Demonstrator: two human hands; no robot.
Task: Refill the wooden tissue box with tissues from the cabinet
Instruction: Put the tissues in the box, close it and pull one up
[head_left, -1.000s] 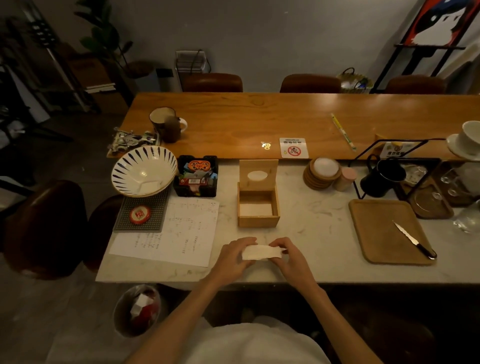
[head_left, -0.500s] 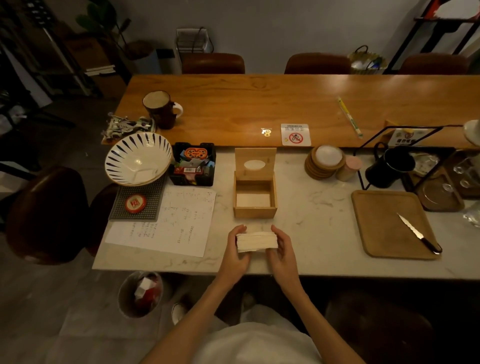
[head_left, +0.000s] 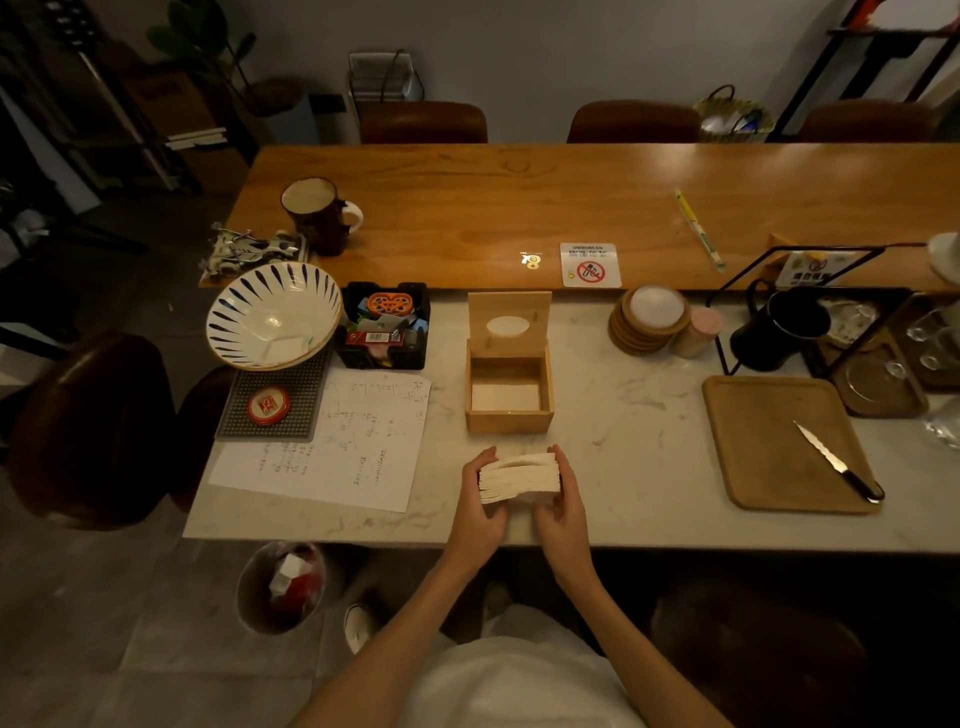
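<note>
A stack of white folded tissues (head_left: 519, 477) is held between both hands just above the marble counter's front edge. My left hand (head_left: 477, 504) grips its left end and my right hand (head_left: 563, 506) grips its right end. Straight ahead, a short way beyond the stack, stands the wooden tissue box (head_left: 508, 410), open at the top, with a pale layer showing at its bottom. Its lid (head_left: 508, 323), with an oval slot, stands upright at the box's far side.
A printed paper sheet (head_left: 343, 441) lies left of the hands. Beyond it are a striped bowl (head_left: 272, 314) and a black tray of small items (head_left: 384, 325). To the right lie a wooden tray (head_left: 779, 441) with a knife (head_left: 836, 462) and a coaster stack (head_left: 649, 319). A waste bin (head_left: 283, 584) stands below.
The tissue stack has been turned so its thick layered side faces me and both hands now clasp its ends. The hands have shifted slightly closer to the box.
</note>
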